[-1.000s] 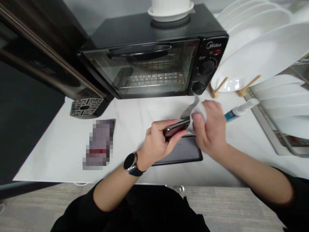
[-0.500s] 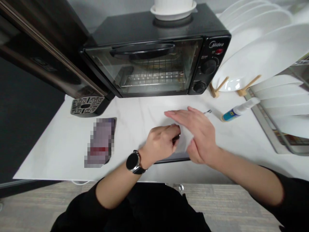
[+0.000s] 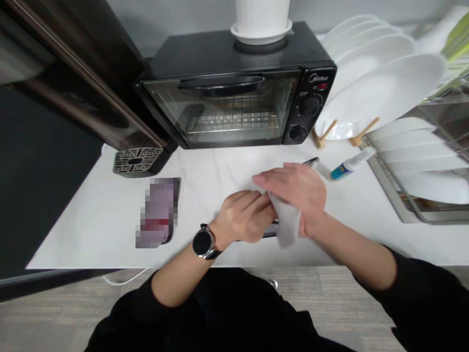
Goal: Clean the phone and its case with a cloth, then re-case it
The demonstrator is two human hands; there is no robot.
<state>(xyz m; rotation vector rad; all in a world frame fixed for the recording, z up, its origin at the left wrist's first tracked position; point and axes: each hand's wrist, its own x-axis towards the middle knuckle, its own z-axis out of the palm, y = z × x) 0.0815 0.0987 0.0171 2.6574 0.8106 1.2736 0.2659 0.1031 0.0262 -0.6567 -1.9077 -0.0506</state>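
My right hand (image 3: 298,190) presses a pale grey cloth (image 3: 288,225) under its palm, fingers held together and slightly blurred; the cloth hangs out below. Close against it, my left hand (image 3: 247,215) is closed with its fingers curled, and what they grip is hidden. Beneath both hands lies a flat thing with a dark edge (image 3: 270,234), mostly covered, so its kind does not show. A small spray bottle (image 3: 342,169) with a blue label lies to the right of my right hand. A smartwatch (image 3: 202,243) is on my left wrist.
A black toaster oven (image 3: 220,49) stands behind, bearing a white pot (image 3: 262,17) on a saucer. White plates (image 3: 381,98) stand in a rack at right. A pixelated phone-shaped thing (image 3: 158,210) lies left, near a dark appliance's drip tray (image 3: 135,161). The counter's front edge is close.
My right hand has swept across, and the cloth now hangs lower, below it. My left hand has turned, hiding the dark thing seen at its fingers. The view has shifted slightly.
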